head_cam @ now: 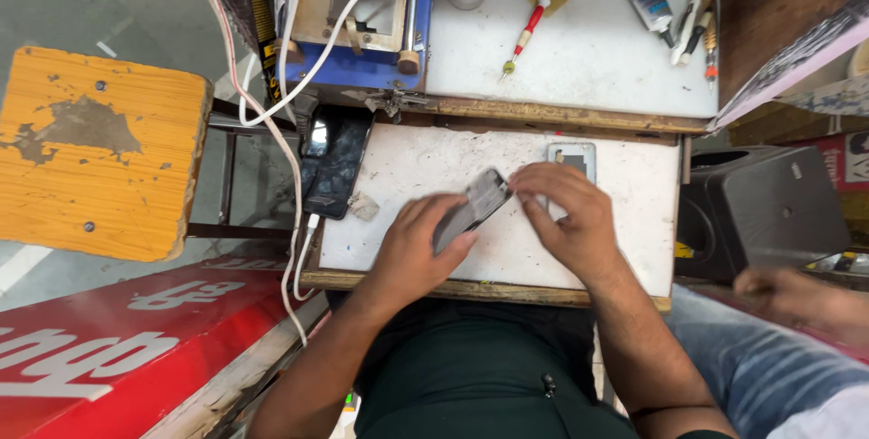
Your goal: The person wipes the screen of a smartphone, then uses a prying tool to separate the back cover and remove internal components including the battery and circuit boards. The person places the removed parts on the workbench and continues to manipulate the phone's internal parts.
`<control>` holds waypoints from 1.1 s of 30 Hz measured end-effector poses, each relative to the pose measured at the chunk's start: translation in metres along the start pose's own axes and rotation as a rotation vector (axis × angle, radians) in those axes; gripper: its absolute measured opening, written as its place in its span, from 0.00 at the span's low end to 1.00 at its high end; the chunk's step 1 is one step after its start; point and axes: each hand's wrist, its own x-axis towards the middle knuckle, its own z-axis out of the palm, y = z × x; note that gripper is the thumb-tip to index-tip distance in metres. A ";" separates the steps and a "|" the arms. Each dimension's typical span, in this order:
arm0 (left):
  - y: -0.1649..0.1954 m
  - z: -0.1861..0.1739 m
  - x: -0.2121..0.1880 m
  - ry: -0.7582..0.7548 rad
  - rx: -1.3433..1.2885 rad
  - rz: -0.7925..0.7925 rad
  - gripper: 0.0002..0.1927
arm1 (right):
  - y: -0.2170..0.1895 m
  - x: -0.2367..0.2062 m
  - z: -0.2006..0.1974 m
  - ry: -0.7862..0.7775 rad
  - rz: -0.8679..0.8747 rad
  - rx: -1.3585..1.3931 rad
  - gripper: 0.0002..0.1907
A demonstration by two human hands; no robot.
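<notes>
My left hand (412, 253) grips a dark phone part (473, 206) from below, holding it tilted above the white work board (407, 176). The fingertips of my right hand (566, 217) pinch the upper end of the same part. Behind my right hand lies a light-coloured phone body (572, 157), partly hidden by my fingers. Both hands are over the middle of the board.
A black phone (335, 160) with a white cable (299, 249) lies at the board's left edge. A red-handled screwdriver (525, 36), a blue machine (362, 14) and tools sit on the upper shelf. A yellow stool (90, 149) stands left. Another person's hand (797, 299) is right.
</notes>
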 end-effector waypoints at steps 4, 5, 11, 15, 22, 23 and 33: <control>0.002 0.024 0.015 0.026 0.452 0.050 0.31 | 0.012 -0.015 0.006 0.173 0.231 0.057 0.08; 0.002 0.025 0.017 0.060 0.459 0.077 0.30 | 0.014 -0.021 0.009 0.177 0.252 0.063 0.08; 0.000 -0.033 0.067 0.313 0.670 0.336 0.25 | 0.020 -0.055 0.034 0.060 0.270 0.222 0.08; -0.001 -0.090 0.132 0.263 0.780 0.535 0.18 | 0.002 -0.065 0.052 -0.125 0.092 0.270 0.10; -0.001 -0.126 0.147 0.265 0.999 0.300 0.12 | -0.015 -0.038 0.053 -0.397 -0.234 -0.262 0.35; -0.003 -0.124 0.142 0.290 0.985 0.311 0.11 | -0.012 -0.029 0.053 -0.490 -0.226 -0.309 0.39; 0.024 -0.119 0.120 0.531 0.723 0.465 0.02 | 0.008 0.027 0.034 -0.689 -0.251 -0.230 0.37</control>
